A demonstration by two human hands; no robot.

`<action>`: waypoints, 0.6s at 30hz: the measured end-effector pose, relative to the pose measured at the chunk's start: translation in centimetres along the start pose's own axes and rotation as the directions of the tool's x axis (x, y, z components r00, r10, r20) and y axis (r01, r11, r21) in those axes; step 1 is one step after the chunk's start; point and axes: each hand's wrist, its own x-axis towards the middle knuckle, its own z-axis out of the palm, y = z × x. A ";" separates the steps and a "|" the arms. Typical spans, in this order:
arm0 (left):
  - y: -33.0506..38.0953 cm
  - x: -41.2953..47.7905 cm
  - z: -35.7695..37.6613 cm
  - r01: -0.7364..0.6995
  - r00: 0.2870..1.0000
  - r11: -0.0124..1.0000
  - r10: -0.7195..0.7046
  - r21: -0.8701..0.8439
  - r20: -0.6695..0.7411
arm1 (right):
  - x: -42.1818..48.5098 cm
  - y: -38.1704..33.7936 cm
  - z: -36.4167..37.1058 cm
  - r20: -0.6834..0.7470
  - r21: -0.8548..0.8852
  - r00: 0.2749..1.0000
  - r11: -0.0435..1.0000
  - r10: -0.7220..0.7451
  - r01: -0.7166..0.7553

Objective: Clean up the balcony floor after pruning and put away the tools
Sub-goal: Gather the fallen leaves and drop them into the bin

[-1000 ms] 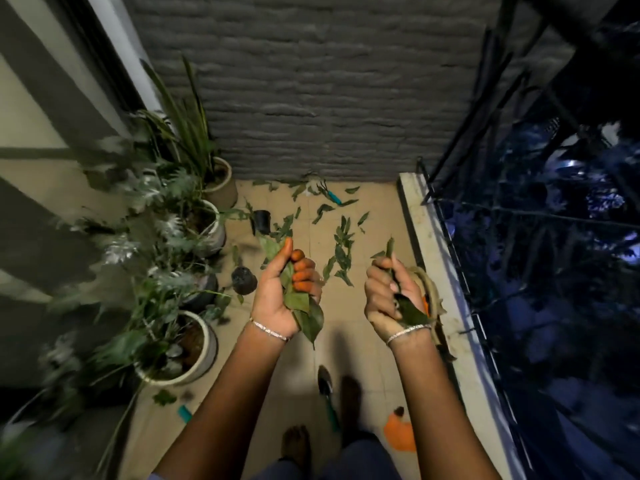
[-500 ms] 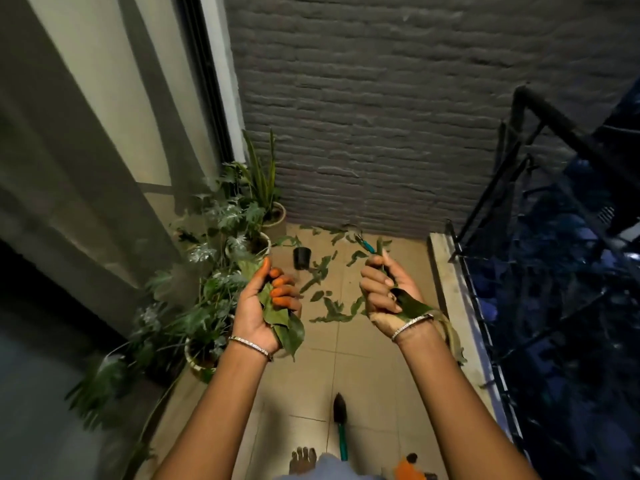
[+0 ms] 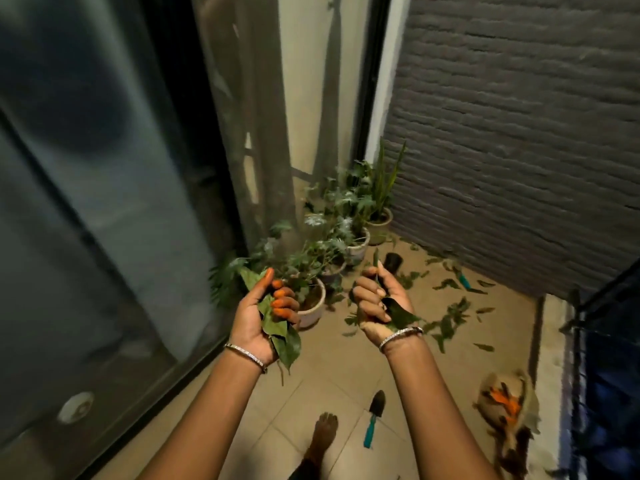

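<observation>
My left hand point(image 3: 258, 315) grips a bunch of green cut leaves point(image 3: 282, 336), palm up, at chest height. My right hand point(image 3: 379, 304) holds a second handful of leaves point(image 3: 400, 311), fingers curled round them. Several loose cut leaves point(image 3: 448, 318) lie scattered on the beige tiled floor point(image 3: 346, 382) beyond my hands. A small trowel with a teal handle point(image 3: 374, 419) lies on the tiles near my bare foot point(image 3: 323, 434). A teal-handled tool point(image 3: 462, 278) lies among the leaves near the brick wall.
A row of potted plants point(image 3: 332, 251) lines the left side beside a glass sliding door point(image 3: 86, 237). A small black pot point(image 3: 393, 261) stands on the floor. A woven basket point(image 3: 507, 405) with orange items sits at the right by the ledge and dark railing point(image 3: 588, 306).
The view has swung left and up, bringing the glass door into sight. Both hands keep their leaves and stay in much the same pose in front of me.
</observation>
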 end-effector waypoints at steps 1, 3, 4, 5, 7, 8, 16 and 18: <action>0.5 -1.9 -0.5 -0.040 0.999 0.999 0.040 -0.008 -0.022 | 0.4 1.6 0.3 0.007 0.000 0.999 0.999 0.045 -0.045; 1.8 -5.7 -1.6 -0.128 0.991 0.991 0.127 -0.029 -0.047 | 1.4 5.1 1.1 0.020 -0.005 0.990 0.990 0.138 -0.138; 2.6 -7.7 -2.3 -0.172 0.984 0.984 0.169 -0.043 -0.059 | 1.9 7.1 1.7 0.025 -0.010 0.982 0.982 0.188 -0.188; 3.1 -9.1 -2.8 -0.198 0.979 0.979 0.195 -0.054 -0.066 | 2.3 8.5 2.1 0.029 -0.011 0.975 0.975 0.220 -0.220; 4.0 -12.6 -4.1 -0.281 0.957 0.956 0.272 -0.081 -0.105 | 3.2 11.9 2.8 0.020 -0.048 0.952 0.952 0.305 -0.304; 4.5 -14.3 -4.8 -0.325 0.942 0.942 0.313 -0.088 -0.124 | 3.7 13.6 3.0 0.018 -0.063 0.937 0.936 0.348 -0.346; 8.6 -29.9 -11.1 -0.640 0.755 0.755 0.583 -0.144 -0.300 | 8.6 30.2 5.2 -0.020 -0.145 0.757 0.747 0.654 -0.649; 9.8 -34.2 -12.4 -0.701 0.686 0.701 0.614 -0.130 -0.390 | 9.7 35.0 5.5 -0.028 -0.146 0.694 0.683 0.720 -0.715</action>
